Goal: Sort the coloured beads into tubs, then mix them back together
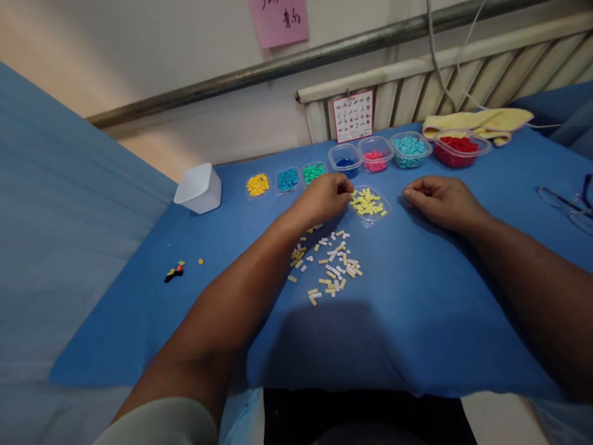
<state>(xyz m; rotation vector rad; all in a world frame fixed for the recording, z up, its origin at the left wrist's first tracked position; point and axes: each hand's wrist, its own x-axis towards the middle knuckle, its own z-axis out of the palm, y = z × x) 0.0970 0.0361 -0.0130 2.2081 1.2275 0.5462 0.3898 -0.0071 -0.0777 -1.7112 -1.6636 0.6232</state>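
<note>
Yellow pieces (368,203), long axes pointing every way, lie in a clear tub (367,221) right of the frame's centre. Our left hand (330,196) is nearer, at the tub's left edge, fingers bunched toward the thumb; our right hand (439,199) curls loosely, farther right. Whether either pinches anything, we cannot tell.

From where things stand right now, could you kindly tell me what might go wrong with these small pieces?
The left hand is right by the shallow tub of yellow pieces, so a bump could spill some. The left forearm passes close to the loose pieces and might sweep them aside. Those are mixed pale yellow and whitish, so colours could be confused.
</note>
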